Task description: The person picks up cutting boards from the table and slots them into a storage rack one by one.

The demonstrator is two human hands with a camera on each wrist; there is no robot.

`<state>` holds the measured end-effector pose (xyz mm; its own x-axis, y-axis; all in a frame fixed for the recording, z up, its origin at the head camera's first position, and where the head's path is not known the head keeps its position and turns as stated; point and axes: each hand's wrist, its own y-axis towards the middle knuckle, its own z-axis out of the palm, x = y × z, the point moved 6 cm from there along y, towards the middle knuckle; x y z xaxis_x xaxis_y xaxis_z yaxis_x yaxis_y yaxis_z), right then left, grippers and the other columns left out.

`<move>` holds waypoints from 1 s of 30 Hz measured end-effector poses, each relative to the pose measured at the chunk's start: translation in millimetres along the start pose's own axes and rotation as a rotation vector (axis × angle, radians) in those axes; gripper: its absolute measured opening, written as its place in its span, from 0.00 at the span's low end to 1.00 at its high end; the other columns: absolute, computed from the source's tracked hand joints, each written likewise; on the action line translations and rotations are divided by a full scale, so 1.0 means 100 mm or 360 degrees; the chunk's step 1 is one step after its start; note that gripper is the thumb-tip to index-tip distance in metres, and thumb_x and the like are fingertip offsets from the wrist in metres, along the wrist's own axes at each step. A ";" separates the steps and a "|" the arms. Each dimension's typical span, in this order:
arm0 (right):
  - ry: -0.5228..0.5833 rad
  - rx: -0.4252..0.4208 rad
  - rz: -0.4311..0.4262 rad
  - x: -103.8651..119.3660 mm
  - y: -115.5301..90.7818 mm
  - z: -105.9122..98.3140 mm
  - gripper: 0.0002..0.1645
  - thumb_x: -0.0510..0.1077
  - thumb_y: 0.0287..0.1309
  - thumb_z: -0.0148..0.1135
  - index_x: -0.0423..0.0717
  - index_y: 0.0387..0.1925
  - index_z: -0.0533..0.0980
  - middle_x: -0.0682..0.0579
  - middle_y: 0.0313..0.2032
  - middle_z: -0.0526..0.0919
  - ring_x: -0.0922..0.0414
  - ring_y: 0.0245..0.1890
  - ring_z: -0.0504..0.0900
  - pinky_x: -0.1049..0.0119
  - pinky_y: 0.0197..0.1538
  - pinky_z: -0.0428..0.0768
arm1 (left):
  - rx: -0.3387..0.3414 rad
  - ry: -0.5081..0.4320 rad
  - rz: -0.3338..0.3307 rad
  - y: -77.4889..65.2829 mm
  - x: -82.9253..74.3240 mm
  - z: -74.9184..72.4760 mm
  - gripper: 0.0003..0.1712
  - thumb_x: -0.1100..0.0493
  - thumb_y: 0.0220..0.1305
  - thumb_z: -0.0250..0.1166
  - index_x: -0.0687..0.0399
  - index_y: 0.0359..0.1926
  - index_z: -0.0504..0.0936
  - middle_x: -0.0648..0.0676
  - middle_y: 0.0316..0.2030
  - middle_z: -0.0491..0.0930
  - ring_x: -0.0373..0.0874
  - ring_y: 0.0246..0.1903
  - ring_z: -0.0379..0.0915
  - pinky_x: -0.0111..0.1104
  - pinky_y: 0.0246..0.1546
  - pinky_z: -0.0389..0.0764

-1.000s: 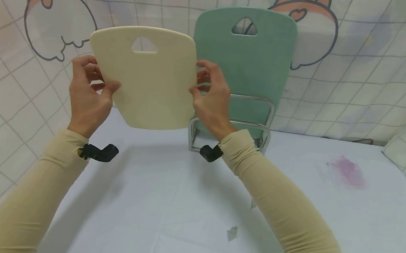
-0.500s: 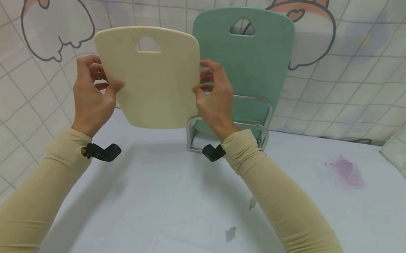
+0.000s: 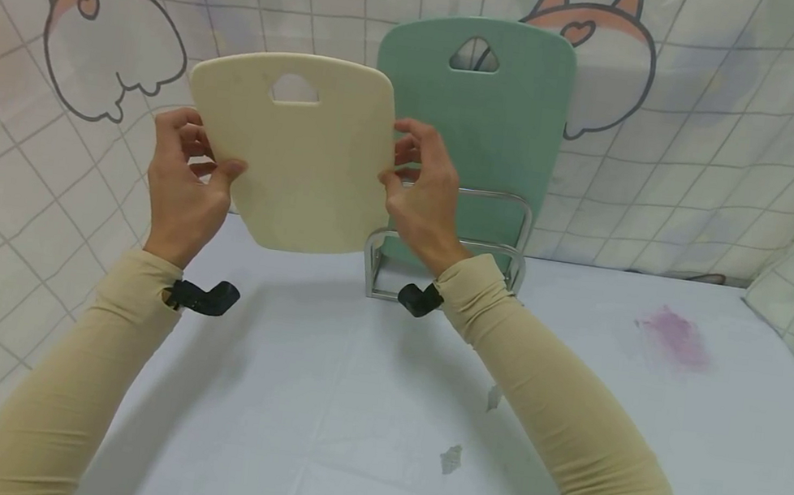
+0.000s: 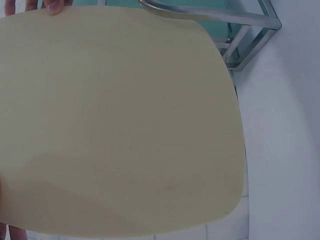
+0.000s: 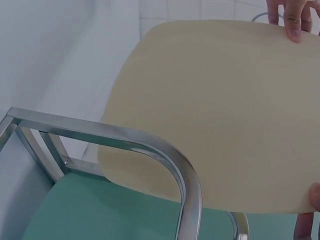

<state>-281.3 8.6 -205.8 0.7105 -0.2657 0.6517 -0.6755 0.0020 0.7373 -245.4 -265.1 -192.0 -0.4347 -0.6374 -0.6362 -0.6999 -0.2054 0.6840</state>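
Observation:
A cream cutting board with a handle hole near its top hangs above the table, slightly tilted. My left hand grips its left edge, thumb on the near face and fingers behind. On the opposite edge my right hand pinches it between thumb and fingers. Just right of it, a green cutting board stands upright in a metal rack. The right hand overlaps the rack and the green board in the head view. In the right wrist view, a bar of the rack crosses in front of the cream board.
A white cloth covers the table, with a pink stain at the right and small grey patches near the front. Behind rises a white curtain printed with a grid and cartoon animals. A dark cord lies along the back edge.
Both hands and the cream board have shifted slightly to the right, closer to the green board and rack. The grip on the board stays the same.

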 end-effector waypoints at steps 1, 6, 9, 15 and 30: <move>0.0001 -0.0001 0.0004 0.00 0.00 -0.01 0.31 0.22 0.54 0.63 0.39 0.60 0.73 0.40 0.43 0.80 0.48 0.45 0.84 0.59 0.48 0.88 | 0.0003 -0.0001 0.0000 0.00 0.00 0.01 0.26 0.69 0.65 0.66 0.48 0.61 0.70 0.31 0.40 0.69 0.31 0.42 0.74 0.20 0.44 0.77; -0.0001 -0.0015 -0.0002 -0.02 0.01 -0.05 0.32 0.21 0.53 0.64 0.39 0.60 0.73 0.40 0.43 0.80 0.48 0.44 0.84 0.58 0.47 0.88 | 0.0012 -0.0018 -0.0014 0.00 -0.03 0.03 0.27 0.69 0.65 0.67 0.49 0.61 0.70 0.32 0.40 0.69 0.31 0.42 0.74 0.20 0.44 0.77; -0.0008 -0.0015 -0.0024 -0.02 0.01 -0.06 0.32 0.22 0.53 0.64 0.39 0.60 0.73 0.40 0.43 0.80 0.48 0.44 0.84 0.58 0.47 0.88 | 0.0011 -0.0009 -0.0005 0.01 -0.05 0.03 0.27 0.69 0.65 0.68 0.50 0.61 0.70 0.31 0.40 0.68 0.30 0.41 0.74 0.20 0.44 0.77; -0.0024 -0.0005 -0.0050 -0.03 0.00 -0.08 0.32 0.22 0.55 0.65 0.39 0.61 0.73 0.39 0.44 0.79 0.47 0.45 0.84 0.56 0.47 0.88 | 0.0035 0.0021 -0.0005 0.02 -0.06 0.06 0.28 0.69 0.65 0.68 0.53 0.62 0.69 0.29 0.40 0.67 0.29 0.42 0.73 0.20 0.44 0.75; -0.0009 -0.0028 -0.0028 -0.08 0.00 -0.14 0.33 0.21 0.52 0.64 0.39 0.60 0.73 0.40 0.43 0.80 0.48 0.44 0.84 0.58 0.46 0.88 | 0.0042 0.0016 0.0014 0.01 -0.08 0.13 0.27 0.70 0.64 0.68 0.57 0.61 0.68 0.30 0.39 0.67 0.30 0.41 0.73 0.20 0.44 0.75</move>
<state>-284.3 23.9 -208.7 0.7210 -0.2714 0.6376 -0.6594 0.0140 0.7516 -249.5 -250.7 -190.7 -0.4354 -0.6464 -0.6265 -0.7108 -0.1803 0.6799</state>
